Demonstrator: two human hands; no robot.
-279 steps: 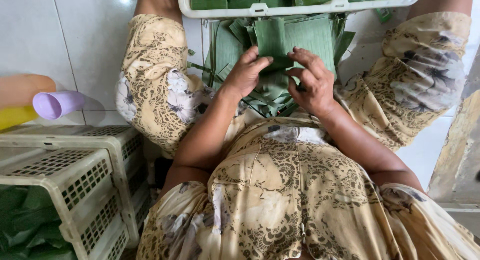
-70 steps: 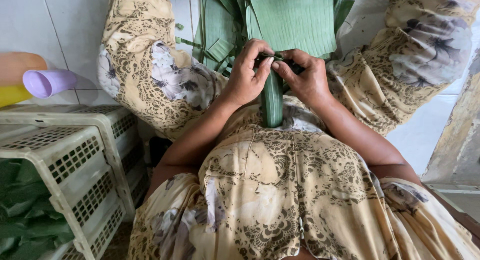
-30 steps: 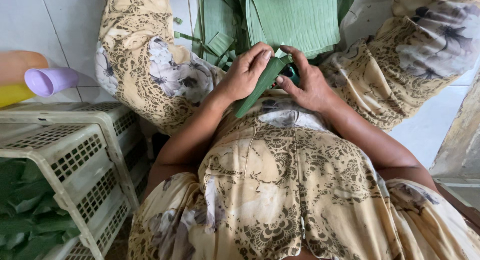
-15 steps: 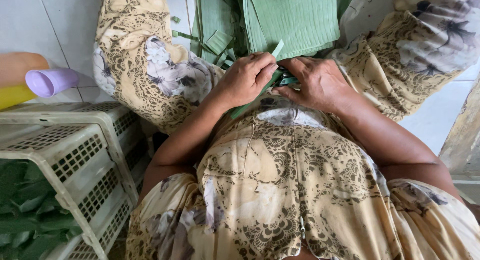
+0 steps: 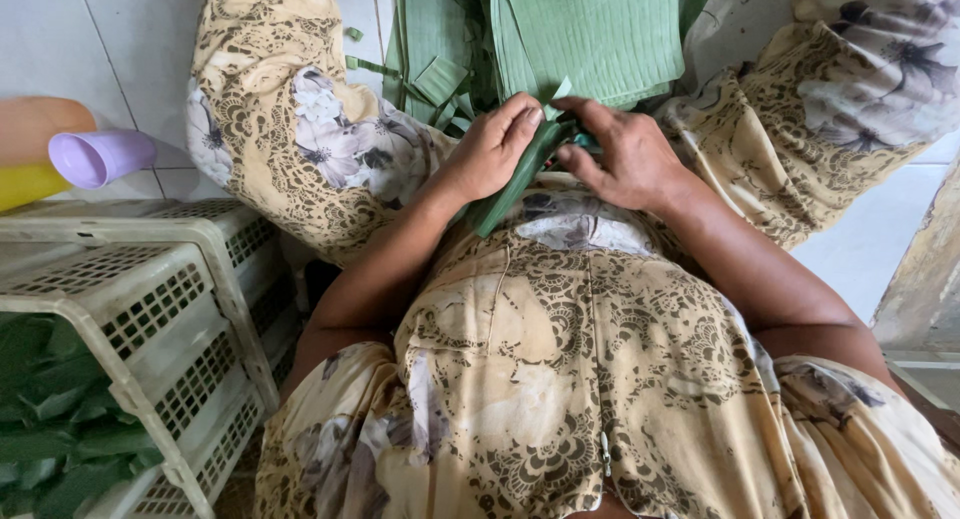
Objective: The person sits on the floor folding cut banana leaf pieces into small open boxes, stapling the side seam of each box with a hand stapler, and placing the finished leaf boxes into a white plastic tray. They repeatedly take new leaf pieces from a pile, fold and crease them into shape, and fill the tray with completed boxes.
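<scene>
Your left hand (image 5: 495, 149) and right hand (image 5: 625, 159) both pinch the folded dark-green leaf strip (image 5: 515, 179) at your lap's front edge, keeping its fold tight.

The folded leaf strip (image 5: 520, 174) between the hands is dark green, deeper than the stack of cut leaves (image 5: 600, 29) at twelve o'clock, which is a paler, matte green with fine parallel ribbing. The dress (image 5: 560, 379) is a sandy yellow-beige covered in dark brown lace-like scrollwork, with grey-lilac flowers on the knee at ten o'clock. At nine o'clock a cup (image 5: 100, 157) is soft lilac, beside pieces of peach-orange (image 5: 40, 124) and bright yellow (image 5: 25, 184). The latticed crates (image 5: 150, 309) at eight o'clock are cream-white, with dark green leaves (image 5: 50, 429) inside. The floor tiles (image 5: 130, 49) are off-white with thin grey joints.
</scene>
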